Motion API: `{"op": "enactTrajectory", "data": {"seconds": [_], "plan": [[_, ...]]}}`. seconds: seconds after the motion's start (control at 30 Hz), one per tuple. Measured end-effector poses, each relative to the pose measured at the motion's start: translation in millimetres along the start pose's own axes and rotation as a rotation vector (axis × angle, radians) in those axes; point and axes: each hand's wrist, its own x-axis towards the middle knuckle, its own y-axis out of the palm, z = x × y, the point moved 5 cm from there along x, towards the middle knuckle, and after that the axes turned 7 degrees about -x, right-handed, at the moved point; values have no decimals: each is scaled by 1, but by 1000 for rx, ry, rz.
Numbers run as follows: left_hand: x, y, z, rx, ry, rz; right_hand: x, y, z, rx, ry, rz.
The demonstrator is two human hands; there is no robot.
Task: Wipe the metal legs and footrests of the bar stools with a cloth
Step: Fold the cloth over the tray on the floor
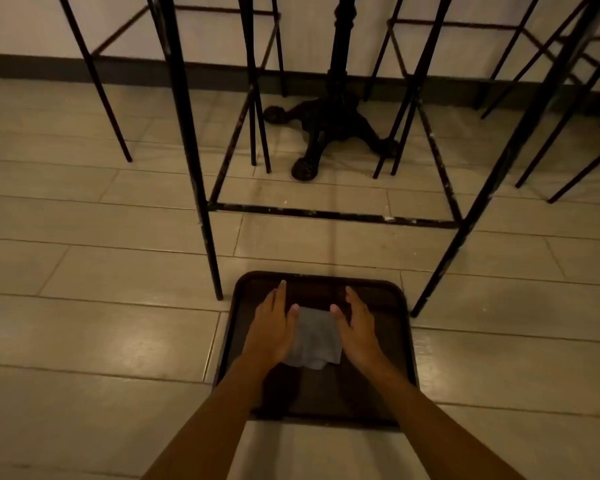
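A grey cloth (315, 339) lies on a dark brown tray (378, 393) on the tiled floor. My left hand (272, 329) rests on the cloth's left edge and my right hand (355, 332) on its right edge, fingers straight, thumbs touching its top corners. Just beyond the tray stands a bar stool with thin black metal legs (194, 168) and a scuffed front footrest bar (333, 214) near the floor. Its right front leg (471, 223) slants down beside the tray.
More black stools stand at the left (97, 81) and right (568, 112). A cast-iron table pedestal base (329, 133) sits behind the footrest, by the wall's dark skirting (32, 65). Pale floor tiles spread to the left and right of the tray.
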Motion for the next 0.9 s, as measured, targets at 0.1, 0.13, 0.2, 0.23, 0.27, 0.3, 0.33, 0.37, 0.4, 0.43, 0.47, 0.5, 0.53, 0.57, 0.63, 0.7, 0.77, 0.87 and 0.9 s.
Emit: {"op": "enactTrajectory", "data": {"seconds": [0.1,0.13,0.2,0.23,0.27,0.3,0.33,0.37,0.4,0.43,0.47,0.5,0.53,0.57,0.63,0.7,0.77,0.87,0.9], "plan": [[23,25,31,-164,-113,19,21,26,-42,148,143,-3],[29,31,40,-220,-152,33,25,34,-54,181,203,-3],[38,43,54,-317,-199,32,35,48,-79,233,278,-28],[43,48,61,-362,-227,22,41,54,-90,259,292,-50],[46,51,65,-396,-253,17,43,57,-95,275,318,-66],[50,55,71,-431,-278,18,48,60,-103,311,331,-83],[53,59,76,-457,-304,26,50,64,-108,348,362,-96],[56,63,82,-486,-324,31,53,67,-113,390,385,-109],[57,66,85,-504,-340,29,52,70,-114,421,410,-117],[58,69,90,-521,-360,28,55,72,-118,434,430,-130],[59,73,94,-533,-378,31,55,73,-119,428,455,-138],[60,76,97,-535,-397,40,57,75,-122,420,468,-146],[61,79,99,-531,-406,46,57,76,-121,417,481,-141],[61,83,101,-522,-407,50,58,79,-123,427,487,-123],[61,91,104,-509,-422,66,58,86,-121,460,480,-57],[61,95,101,-522,-460,70,56,94,-114,473,460,41],[58,98,100,-545,-523,43,50,98,-103,466,457,121],[44,92,93,-732,-607,53,40,96,-83,545,436,147],[40,87,86,-819,-601,60,36,93,-76,583,413,148]]}}
